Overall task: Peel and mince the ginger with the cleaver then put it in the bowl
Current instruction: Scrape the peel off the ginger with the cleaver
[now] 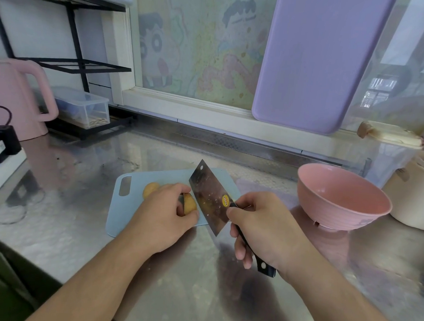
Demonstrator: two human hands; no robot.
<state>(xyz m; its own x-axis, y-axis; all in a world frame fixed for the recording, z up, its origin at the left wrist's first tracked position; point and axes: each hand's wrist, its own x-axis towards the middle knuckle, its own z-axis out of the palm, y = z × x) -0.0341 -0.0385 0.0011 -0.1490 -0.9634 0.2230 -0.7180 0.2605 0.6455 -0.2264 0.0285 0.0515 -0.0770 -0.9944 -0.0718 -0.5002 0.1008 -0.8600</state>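
A: While your left hand (165, 213) pins the ginger (189, 204) on the blue board (120, 212), how far along are you?

B: Early. Skin shows, nothing looks minced. Your right hand (264, 227) grips the cleaver (210, 197), blade beside the root.

A: And the pink bowl (339, 203)?

B: Right of the board, no ginger visible inside.

**Counts on the counter**

Two hands: left hand (165, 215), right hand (264, 227). One cleaver (210, 197). Two ginger pieces: ginger (189, 203) and lobe (151, 189). Two boards: blue board (122, 204), purple board (309, 62). One bowl (339, 196). One kettle (15, 96). One box (83, 107). One rack (73, 28).
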